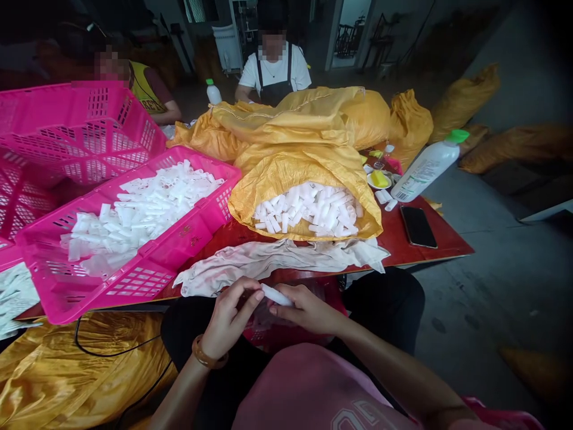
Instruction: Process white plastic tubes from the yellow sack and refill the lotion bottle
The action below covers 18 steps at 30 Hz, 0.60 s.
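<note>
Over my lap, my right hand (304, 307) grips a small white plastic tube (276, 295), thumb below and fingers behind it. My left hand (230, 316), with a brown bangle at the wrist, pinches at the tube's left end with thumb and forefinger. Just beyond my hands, a crumpled pale cloth (277, 258) lies along the table's front edge. Behind it, a yellow woven sack (308, 164) lies with its mouth toward me, full of similar white tubes (313, 209). To its left, a pink plastic crate (147, 272) holds a heap of white plastic pieces (134, 209).
On the right of the red table (443, 239) are a phone (418, 227), a leaning white bottle (425, 168) with a green cap and a yellow sponge-like block (379, 179). Another pink crate (80, 134) stands at left. Two people (274, 65) sit opposite; filled sacks (465, 101) line the floor.
</note>
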Each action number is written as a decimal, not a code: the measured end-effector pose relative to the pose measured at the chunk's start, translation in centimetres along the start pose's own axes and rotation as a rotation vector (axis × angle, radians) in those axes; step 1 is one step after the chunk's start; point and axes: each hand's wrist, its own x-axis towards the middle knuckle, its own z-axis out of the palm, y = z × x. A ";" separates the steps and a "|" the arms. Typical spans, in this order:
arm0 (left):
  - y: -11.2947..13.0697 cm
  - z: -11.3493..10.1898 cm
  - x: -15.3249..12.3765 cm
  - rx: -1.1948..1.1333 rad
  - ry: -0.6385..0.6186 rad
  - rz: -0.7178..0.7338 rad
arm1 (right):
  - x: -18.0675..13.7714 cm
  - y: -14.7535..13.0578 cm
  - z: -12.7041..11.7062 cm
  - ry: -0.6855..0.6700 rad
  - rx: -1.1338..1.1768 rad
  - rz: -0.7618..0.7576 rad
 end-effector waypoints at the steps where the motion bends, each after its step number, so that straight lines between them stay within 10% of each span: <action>1: 0.1 -0.1 0.2 0.023 -0.029 0.009 | 0.1 0.1 0.2 -0.003 -0.026 -0.001; 8: 1.6 3.3 1.1 -0.199 0.023 -0.341 | 1.1 1.7 1.6 0.309 -0.841 0.106; 15: -0.8 2.2 0.1 -0.237 -0.243 -0.329 | -0.4 4.4 0.9 0.118 -0.670 0.141; 18: -2.1 -1.8 0.5 -0.059 -0.037 -0.317 | -2.2 8.0 1.9 0.108 -0.553 0.304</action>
